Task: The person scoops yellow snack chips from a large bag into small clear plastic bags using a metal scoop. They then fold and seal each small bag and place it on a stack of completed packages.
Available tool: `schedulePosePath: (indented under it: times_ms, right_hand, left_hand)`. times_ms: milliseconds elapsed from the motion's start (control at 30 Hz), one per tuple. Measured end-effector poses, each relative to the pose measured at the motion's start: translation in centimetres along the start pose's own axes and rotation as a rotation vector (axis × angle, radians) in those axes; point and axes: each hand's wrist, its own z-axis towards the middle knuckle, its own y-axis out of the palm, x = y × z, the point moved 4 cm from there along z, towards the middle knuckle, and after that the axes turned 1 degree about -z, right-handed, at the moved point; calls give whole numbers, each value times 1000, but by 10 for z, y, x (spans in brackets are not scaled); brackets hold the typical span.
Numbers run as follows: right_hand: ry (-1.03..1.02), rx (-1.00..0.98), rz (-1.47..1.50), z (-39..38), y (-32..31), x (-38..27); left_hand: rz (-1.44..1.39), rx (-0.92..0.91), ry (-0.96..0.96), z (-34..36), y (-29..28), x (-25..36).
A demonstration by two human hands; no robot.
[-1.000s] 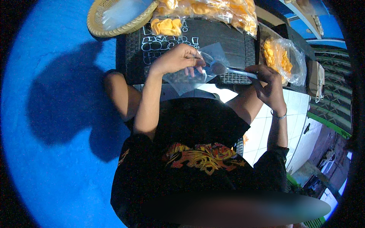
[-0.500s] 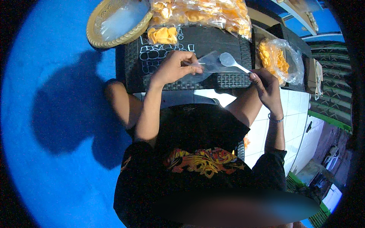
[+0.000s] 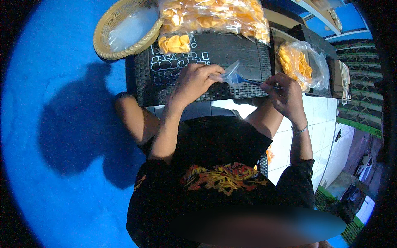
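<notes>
My left hand (image 3: pixel 194 82) pinches the edge of a small clear plastic bag (image 3: pixel 231 72) above the dark woven table (image 3: pixel 244 53), just in front of some white drawn shapes on its top. My right hand (image 3: pixel 285 93) grips the handle of a spoon (image 3: pixel 254 82); the spoon's head lies inside or behind the crumpled plastic and is hard to make out. Beyond my hands, a small bag of orange crackers (image 3: pixel 173 43) lies on the table, and an open bag of orange crackers (image 3: pixel 295 64) sits to the right of it.
A woven basket (image 3: pixel 103 41) with clear plastic bags is at the back left. Several filled cracker bags (image 3: pixel 211 14) are piled at the back. A box (image 3: pixel 339 80) with cord stands at the right. A blue wall (image 3: pixel 62 49) is left, a white tiled floor (image 3: pixel 318 115) right.
The spoon's white head showed half a second ago and is now lowered into or behind the bag. The plastic is more bunched, and my left fingers have shifted slightly right along with it.
</notes>
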Motion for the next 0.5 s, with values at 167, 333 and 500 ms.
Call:
schedulePosePath:
  times_ms: [167,333,500]
  right_hand:
    - [63,-48,-37,8,7,-12]
    - [66,-127,-134,13,14,-20]
    - [48,-132,151,17,5,-23]
  left_hand:
    - [10,-40,20,-1,16,0]
    - [94,-13,97,-4,23,2]
    - [151,117,249,-4,27,1]
